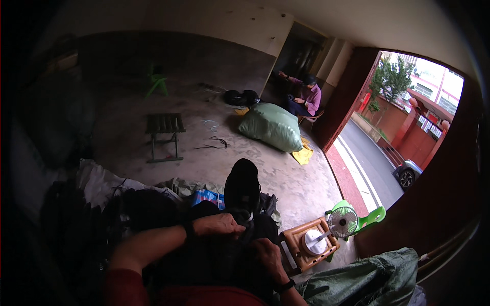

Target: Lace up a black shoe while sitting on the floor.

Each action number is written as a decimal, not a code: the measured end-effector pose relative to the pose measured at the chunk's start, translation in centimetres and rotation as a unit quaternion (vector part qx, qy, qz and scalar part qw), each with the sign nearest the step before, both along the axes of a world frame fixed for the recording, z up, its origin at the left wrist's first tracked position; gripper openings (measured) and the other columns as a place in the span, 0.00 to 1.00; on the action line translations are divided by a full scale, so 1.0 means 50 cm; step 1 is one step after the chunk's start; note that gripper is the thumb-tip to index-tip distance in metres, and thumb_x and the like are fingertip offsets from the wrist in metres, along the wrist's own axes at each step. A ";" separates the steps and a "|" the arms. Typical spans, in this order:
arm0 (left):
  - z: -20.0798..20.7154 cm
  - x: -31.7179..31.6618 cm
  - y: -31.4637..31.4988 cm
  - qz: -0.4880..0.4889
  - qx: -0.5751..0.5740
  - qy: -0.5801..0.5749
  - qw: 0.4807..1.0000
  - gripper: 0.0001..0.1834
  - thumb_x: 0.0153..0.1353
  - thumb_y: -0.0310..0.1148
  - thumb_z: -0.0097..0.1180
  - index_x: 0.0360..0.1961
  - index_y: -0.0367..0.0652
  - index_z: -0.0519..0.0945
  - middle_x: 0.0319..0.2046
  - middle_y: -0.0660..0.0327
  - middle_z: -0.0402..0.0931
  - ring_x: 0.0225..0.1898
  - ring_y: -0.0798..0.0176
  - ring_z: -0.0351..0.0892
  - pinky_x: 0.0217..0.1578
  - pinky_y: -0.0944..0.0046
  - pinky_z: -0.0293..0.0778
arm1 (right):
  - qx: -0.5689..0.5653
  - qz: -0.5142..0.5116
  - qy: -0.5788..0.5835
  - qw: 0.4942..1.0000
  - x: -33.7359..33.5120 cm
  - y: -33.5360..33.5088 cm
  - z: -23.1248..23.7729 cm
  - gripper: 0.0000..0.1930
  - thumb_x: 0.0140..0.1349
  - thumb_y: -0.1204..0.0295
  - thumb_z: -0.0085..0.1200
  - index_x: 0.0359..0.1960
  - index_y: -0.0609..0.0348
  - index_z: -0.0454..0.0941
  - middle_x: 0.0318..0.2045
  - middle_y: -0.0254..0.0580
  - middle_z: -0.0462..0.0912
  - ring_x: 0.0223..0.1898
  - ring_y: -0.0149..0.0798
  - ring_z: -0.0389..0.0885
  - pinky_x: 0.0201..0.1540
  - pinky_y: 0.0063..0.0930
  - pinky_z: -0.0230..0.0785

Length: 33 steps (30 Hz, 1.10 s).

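Observation:
My left hand (219, 225) is closed, its thumb and fingers pinched together over dark material in my lap. Slightly lower and to the right, my right hand (270, 259) has its fingers curled in against the same dark area. Anything small between the fingers is too dark to make out. Just beyond my left hand rises a black, rounded, upright thing (243, 184), perhaps a shoe, with a small greyish patch at its lower end. Black material surrounds both hands, so its edges are hard to separate.
On my right, a small fan (343, 222) stands on a brown stool (292, 235) beside a green chair (371, 219). Black heaps (143, 208) lie left. Ahead are a folding stool (164, 124), a large green sack (271, 126) and a seated person (309, 96) near the open doorway.

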State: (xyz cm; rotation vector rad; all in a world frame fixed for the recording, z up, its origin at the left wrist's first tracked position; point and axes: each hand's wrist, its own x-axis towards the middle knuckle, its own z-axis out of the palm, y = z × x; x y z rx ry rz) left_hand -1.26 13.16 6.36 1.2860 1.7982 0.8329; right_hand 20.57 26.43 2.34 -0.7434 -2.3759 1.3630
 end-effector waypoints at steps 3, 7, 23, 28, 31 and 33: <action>-0.002 -0.016 0.001 -0.084 0.018 -0.054 0.995 0.18 0.59 0.45 0.55 0.28 0.40 0.85 0.21 0.58 0.80 0.26 0.64 0.79 0.31 0.63 0.72 | 0.135 0.074 0.033 0.988 0.000 0.003 0.003 0.09 0.62 0.71 0.53 0.42 0.58 0.80 0.33 0.51 0.83 0.35 0.47 0.85 0.39 0.33 0.74; -0.007 0.018 0.000 -0.120 0.068 0.255 0.957 0.11 0.50 0.38 0.60 0.28 0.42 0.85 0.28 0.52 0.83 0.30 0.53 0.82 0.36 0.57 0.76 | 0.110 0.061 -0.011 0.992 0.000 -0.004 0.010 0.10 0.62 0.71 0.53 0.43 0.57 0.80 0.34 0.53 0.82 0.37 0.48 0.84 0.40 0.34 0.73; 0.031 0.008 -0.022 -0.005 0.150 -0.385 0.911 0.18 0.58 0.38 0.64 0.44 0.36 0.80 0.33 0.63 0.82 0.33 0.71 0.78 0.39 0.68 0.74 | -0.217 -0.053 0.081 0.971 0.114 0.046 0.030 0.09 0.68 0.67 0.50 0.42 0.59 0.76 0.25 0.31 0.75 0.22 0.22 0.70 0.23 0.15 0.61; 0.115 -0.100 -0.147 -0.010 0.273 -0.416 0.867 0.20 0.64 0.34 0.55 0.55 0.35 0.72 0.29 0.61 0.78 0.22 0.75 0.69 0.25 0.74 0.68 | -0.348 -0.027 0.187 0.918 0.135 0.115 -0.017 0.09 0.68 0.66 0.50 0.45 0.55 0.71 0.29 0.31 0.72 0.27 0.22 0.69 0.24 0.13 0.61; 0.148 -0.205 -0.277 0.179 0.318 -0.330 0.871 0.17 0.63 0.28 0.53 0.53 0.37 0.73 0.27 0.68 0.74 0.19 0.80 0.63 0.22 0.77 0.64 | -0.421 -0.071 0.235 0.873 0.159 0.190 -0.047 0.12 0.70 0.65 0.49 0.51 0.54 0.71 0.22 0.26 0.71 0.17 0.19 0.65 0.18 0.10 0.58; 0.148 -0.288 -0.345 0.252 0.398 -0.365 0.803 0.17 0.63 0.27 0.52 0.53 0.38 0.75 0.34 0.69 0.78 0.21 0.81 0.64 0.24 0.78 0.66 | -0.481 -0.089 0.280 0.826 0.182 0.238 -0.067 0.14 0.71 0.66 0.46 0.55 0.54 0.70 0.22 0.28 0.73 0.16 0.19 0.64 0.18 0.09 0.59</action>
